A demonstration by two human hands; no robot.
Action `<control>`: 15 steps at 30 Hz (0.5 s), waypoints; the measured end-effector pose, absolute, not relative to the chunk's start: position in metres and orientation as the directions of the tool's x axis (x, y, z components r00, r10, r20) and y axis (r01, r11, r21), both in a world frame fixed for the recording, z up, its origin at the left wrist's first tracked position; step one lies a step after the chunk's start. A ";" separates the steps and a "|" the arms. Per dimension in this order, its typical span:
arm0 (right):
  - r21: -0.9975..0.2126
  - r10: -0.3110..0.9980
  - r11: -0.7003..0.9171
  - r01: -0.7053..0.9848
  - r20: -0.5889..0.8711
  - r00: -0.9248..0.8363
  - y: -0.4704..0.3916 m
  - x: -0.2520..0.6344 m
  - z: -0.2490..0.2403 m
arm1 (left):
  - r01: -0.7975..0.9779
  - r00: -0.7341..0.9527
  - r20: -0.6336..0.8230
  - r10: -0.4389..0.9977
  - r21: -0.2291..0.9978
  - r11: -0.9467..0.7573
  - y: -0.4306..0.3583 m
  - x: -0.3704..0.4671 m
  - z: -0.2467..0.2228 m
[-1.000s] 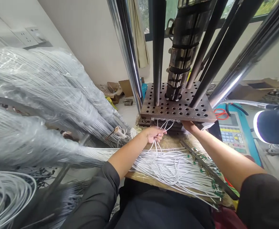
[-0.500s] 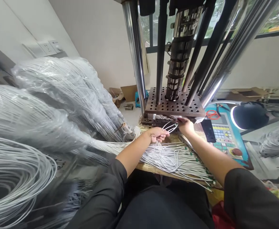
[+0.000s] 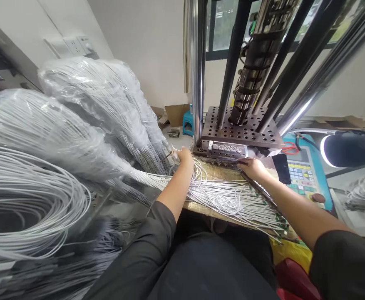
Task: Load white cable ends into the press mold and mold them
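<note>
My left hand (image 3: 184, 155) is at the left end of the wooden work surface, beside a wooden peg with white cables around it; its fingers are largely hidden. My right hand (image 3: 251, 167) is closed around a dark, thin tool at the front edge of the press's lower mould (image 3: 229, 150). Metallic pieces lie in a row in that mould, under the perforated metal plate (image 3: 241, 134). Many white cables (image 3: 226, 198) with small green ends lie across the work surface, nearest to me.
Plastic-wrapped cable bundles (image 3: 91, 91) and a coiled cable stack (image 3: 32, 200) fill the left. On the right are a blue control panel (image 3: 309, 173), a black phone (image 3: 281, 168) and a round lamp (image 3: 347, 149). A blue stool (image 3: 187, 121) stands behind.
My left hand has let go of the looped white cables and moved left to the peg. My right hand has moved slightly, and the mould is now in plain view. The camera view has shifted.
</note>
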State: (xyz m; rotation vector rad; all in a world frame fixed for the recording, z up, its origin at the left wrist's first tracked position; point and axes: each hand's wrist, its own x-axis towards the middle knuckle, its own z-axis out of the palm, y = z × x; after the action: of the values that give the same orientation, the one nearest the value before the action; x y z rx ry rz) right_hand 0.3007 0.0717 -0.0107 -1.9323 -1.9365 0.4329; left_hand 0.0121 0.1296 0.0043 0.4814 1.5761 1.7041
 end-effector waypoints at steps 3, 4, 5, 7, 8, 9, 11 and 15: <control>-0.416 0.997 0.059 0.908 0.070 -0.033 0.080 0.286 -0.017 | -0.035 -0.611 -0.026 0.791 0.999 0.005 0.101 0.023 0.001; -0.397 0.996 0.074 0.915 0.082 -0.045 0.082 0.281 -0.019 | 0.076 -0.522 0.099 0.847 0.995 -0.070 0.086 0.029 -0.001; -0.377 0.994 0.087 0.922 0.093 -0.056 0.083 0.276 -0.022 | 0.158 -0.381 0.210 0.901 0.974 -0.160 0.068 0.036 -0.004; -0.346 0.991 0.112 0.932 0.107 -0.079 0.087 0.266 -0.027 | 0.208 -0.046 0.295 0.954 0.937 -0.280 0.033 0.049 -0.009; -0.337 0.990 0.124 0.933 0.106 -0.093 0.089 0.263 -0.028 | 0.213 0.099 0.295 0.950 0.927 -0.310 0.017 0.056 -0.012; -0.334 0.989 0.138 0.933 0.102 -0.109 0.090 0.262 -0.029 | 0.222 0.217 0.291 0.932 0.915 -0.337 0.004 0.063 -0.014; -0.345 0.985 0.167 0.924 0.094 -0.142 0.088 0.269 -0.026 | 0.240 0.396 0.311 0.864 0.873 -0.424 -0.014 0.076 -0.017; -0.385 0.982 0.165 0.908 0.148 -0.115 0.043 0.329 -0.007 | 0.263 0.663 0.338 0.668 0.730 -0.631 -0.024 0.104 -0.023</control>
State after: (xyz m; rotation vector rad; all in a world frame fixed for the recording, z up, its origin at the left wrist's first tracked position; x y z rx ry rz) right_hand 0.3289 0.0431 -0.0070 -1.7982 -2.0842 0.2808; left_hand 0.1043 -0.0241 -0.0233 2.2210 0.7159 0.7995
